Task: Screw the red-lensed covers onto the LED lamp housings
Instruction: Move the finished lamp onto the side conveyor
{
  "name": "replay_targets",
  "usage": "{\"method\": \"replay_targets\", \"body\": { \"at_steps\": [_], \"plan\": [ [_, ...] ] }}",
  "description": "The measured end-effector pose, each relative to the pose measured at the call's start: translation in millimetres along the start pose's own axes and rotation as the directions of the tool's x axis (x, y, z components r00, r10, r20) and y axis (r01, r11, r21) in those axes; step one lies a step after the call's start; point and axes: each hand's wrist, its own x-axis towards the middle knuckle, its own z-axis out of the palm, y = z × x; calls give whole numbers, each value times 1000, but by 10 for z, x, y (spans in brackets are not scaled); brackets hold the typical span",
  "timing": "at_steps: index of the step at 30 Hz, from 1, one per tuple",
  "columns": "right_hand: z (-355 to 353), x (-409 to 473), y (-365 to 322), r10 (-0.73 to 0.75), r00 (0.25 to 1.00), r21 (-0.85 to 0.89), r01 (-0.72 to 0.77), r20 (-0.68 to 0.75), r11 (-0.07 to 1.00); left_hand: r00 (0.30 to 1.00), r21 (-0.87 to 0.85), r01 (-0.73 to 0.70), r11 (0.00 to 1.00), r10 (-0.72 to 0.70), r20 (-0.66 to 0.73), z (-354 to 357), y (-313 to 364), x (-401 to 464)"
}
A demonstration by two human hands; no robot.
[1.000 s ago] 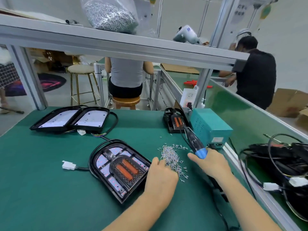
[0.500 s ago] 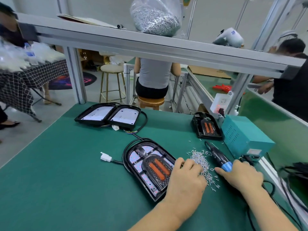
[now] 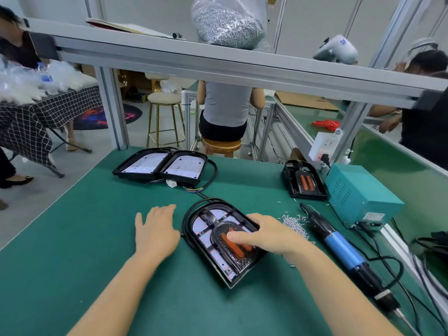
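Note:
A black LED lamp housing (image 3: 206, 238) with its red-lensed cover (image 3: 232, 247) on top lies in the middle of the green mat. My right hand (image 3: 266, 235) rests on the cover, thumb stretched across the red lens, fingers over its far right edge. My left hand (image 3: 156, 229) lies flat and open on the mat just left of the lamp, close to its black cable. A loose pile of small screws (image 3: 294, 224) sits right of the lamp. The blue-handled electric screwdriver (image 3: 344, 251) lies on the mat beyond the screws, held by neither hand.
Two open housings without covers (image 3: 160, 163) lie at the back left. Another covered lamp (image 3: 305, 183) leans by a teal power box (image 3: 358, 192). A bag of screws (image 3: 228, 23) sits on the overhead shelf. Cables (image 3: 434, 241) crowd the right edge. People work beyond the bench.
My right hand let go of the screwdriver, which now lies on the mat, and moved onto the lamp cover. My left hand left the screw pile and moved to the lamp's left side.

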Motion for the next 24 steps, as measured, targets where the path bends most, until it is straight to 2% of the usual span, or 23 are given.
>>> {"method": "replay_targets", "body": {
  "at_steps": [2,5,7,8,10,13,14,16,17,20,24],
  "plan": [
    [29,35,31,14,1000,69,-14,-10,998,999,97,-32,995,30,25,52,-107,5],
    [50,71,73,31,999,87,-29,-21,996,995,264,-81,961,94,-36,45,-130,27],
    [65,62,82,48,999,100,-45,-21,994,994,303,-104,947,113,-12,59,-83,22],
    [75,52,87,59,998,117,-56,-20,992,996,258,-88,962,87,13,62,-60,8],
    [93,36,108,59,998,154,-53,-35,987,999,54,12,998,-15,48,54,-22,-22],
    [117,15,149,37,994,178,-19,-99,984,983,-254,145,956,-111,144,15,48,-78],
    [130,0,160,29,992,175,-7,-125,984,973,-372,187,909,-118,199,-3,86,-114],
    [164,-23,189,16,984,178,16,-176,984,946,-610,270,745,-85,313,-46,160,-199],
    [185,-33,205,8,980,187,30,-200,982,935,-677,301,671,-68,348,-57,182,-232],
    [252,-88,232,-19,965,200,73,-260,977,930,-741,303,599,-14,368,-45,230,-323],
    [326,-170,277,-79,936,220,162,-344,962,946,-815,269,514,20,324,68,350,-389]
  ]
}}
